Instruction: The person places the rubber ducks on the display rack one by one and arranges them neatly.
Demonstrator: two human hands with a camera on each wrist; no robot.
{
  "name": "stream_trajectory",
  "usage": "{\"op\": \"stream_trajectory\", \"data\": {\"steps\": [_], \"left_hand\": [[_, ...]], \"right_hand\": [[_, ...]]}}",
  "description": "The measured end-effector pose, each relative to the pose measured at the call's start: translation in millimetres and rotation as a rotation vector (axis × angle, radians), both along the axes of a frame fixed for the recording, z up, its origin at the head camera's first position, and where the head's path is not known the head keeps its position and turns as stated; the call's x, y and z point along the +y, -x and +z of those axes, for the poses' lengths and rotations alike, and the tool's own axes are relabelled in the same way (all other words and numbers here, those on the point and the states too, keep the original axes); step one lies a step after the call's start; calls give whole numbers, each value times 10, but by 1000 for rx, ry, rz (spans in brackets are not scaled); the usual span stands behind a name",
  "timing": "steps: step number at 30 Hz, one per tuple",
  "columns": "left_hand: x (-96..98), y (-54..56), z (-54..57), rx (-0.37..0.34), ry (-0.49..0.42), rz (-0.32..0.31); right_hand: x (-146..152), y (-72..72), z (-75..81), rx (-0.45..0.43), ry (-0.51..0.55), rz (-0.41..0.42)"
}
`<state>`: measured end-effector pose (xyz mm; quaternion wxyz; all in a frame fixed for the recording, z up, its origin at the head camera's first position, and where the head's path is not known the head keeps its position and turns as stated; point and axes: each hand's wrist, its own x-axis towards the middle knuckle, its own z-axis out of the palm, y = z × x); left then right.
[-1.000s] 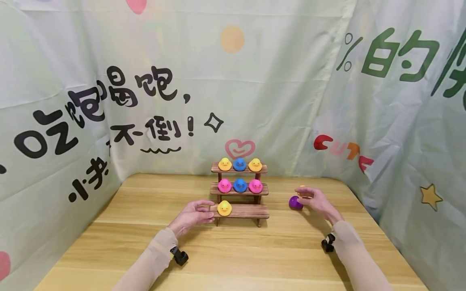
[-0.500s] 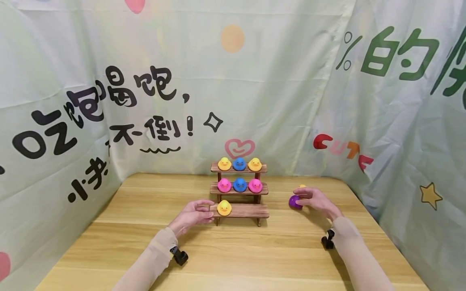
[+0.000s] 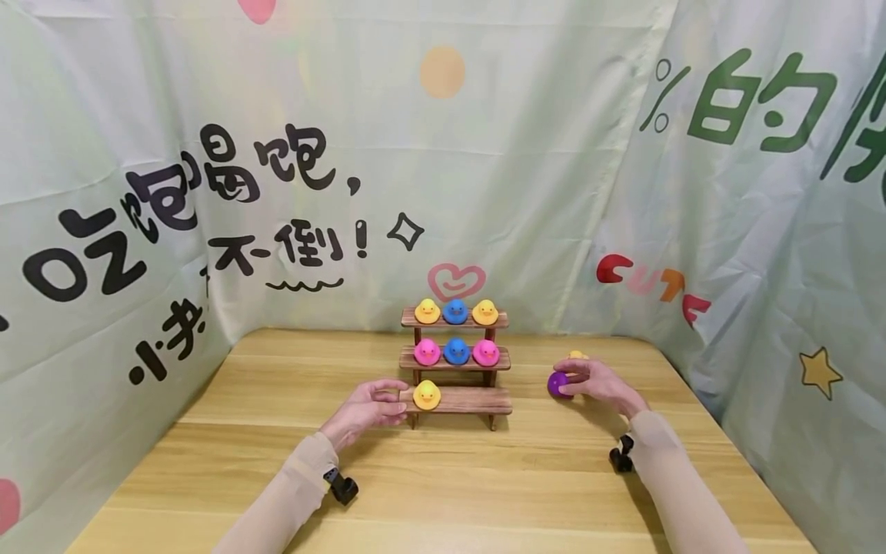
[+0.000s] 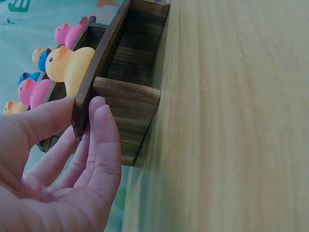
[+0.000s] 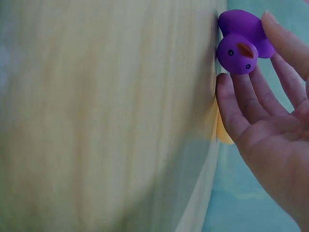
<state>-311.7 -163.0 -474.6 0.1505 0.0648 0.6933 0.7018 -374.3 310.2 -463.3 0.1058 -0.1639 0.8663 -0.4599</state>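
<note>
In the head view, my left hand (image 3: pixel 367 412) is at the left end of a three-tier wooden stand (image 3: pixel 477 400). The left wrist view has its thumb above the lowest board's end and its fingers beneath, pinching it. A yellow rubber duck (image 4: pixel 72 67) sits on that board beside the thumb. My right hand (image 3: pixel 602 386) holds a purple rubber duck (image 5: pixel 246 41) at the table, right of the stand. Its thumb touches the duck's body, with fingers on the other side. The duck lies tipped, head near the tabletop. Behind this hand, a yellow object (image 3: pixel 577 355) is mostly hidden.
On the stand's middle tier sit two pink ducks (image 3: pixel 427 352) around a blue duck (image 3: pixel 457 352). Its top tier bears two yellow ducks (image 3: pixel 485 312) and a blue one (image 3: pixel 455 311). A printed curtain (image 3: pixel 526 192) hangs behind the wooden table (image 3: pixel 443 492).
My right hand has come slightly left and down onto the purple duck, its fingers closing around it. The duck has turned slightly. My left hand stays at the stand.
</note>
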Motion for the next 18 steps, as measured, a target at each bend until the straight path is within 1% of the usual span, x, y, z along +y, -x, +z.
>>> {"op": "stream_trajectory", "data": {"steps": [6,12,15,18], "left_hand": [[0,-11,9,-3,13,8],[1,-23,20,-8,19,7],[1,-20,24,-9,27,8],[1,-16,28,-7,36,10]], "right_hand": [[1,5,1,1,-19,16],[-23,-20,24,-36,20,-40],[-35,-24,34,-21,52,-74],[-39,-25,39,13,94,-91]]}}
